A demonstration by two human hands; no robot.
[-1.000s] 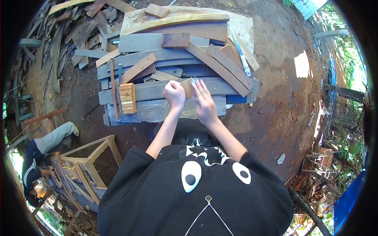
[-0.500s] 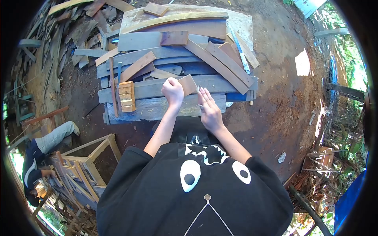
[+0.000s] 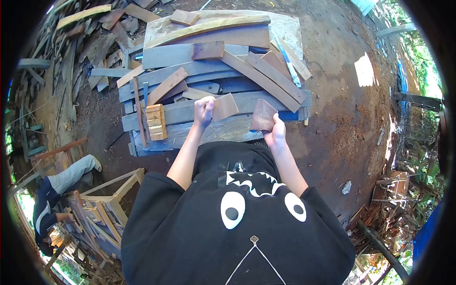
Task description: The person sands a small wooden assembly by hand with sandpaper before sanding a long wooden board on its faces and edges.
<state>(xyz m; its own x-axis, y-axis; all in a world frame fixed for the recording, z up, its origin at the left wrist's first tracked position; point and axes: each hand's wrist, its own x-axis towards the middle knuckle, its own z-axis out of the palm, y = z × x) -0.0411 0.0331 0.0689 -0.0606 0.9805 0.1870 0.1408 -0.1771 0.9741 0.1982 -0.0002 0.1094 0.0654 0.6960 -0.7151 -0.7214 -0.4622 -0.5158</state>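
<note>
A wood piece [image 3: 224, 107] is gripped in the left hand [image 3: 204, 110] and sandpaper [image 3: 262, 115] in the right hand [image 3: 275, 134], above the bench [image 3: 199, 134] front edge. The piece is best braced firmly.

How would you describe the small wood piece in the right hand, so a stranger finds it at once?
Start at the pile of grey planks on the dirt. At its near right edge, the right hand holds up a small wood piece. It is darker and redder than the paler piece in the left hand.

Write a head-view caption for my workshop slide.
Left hand holds a small wood piece, right hand another piece, over stacked planks.
</note>
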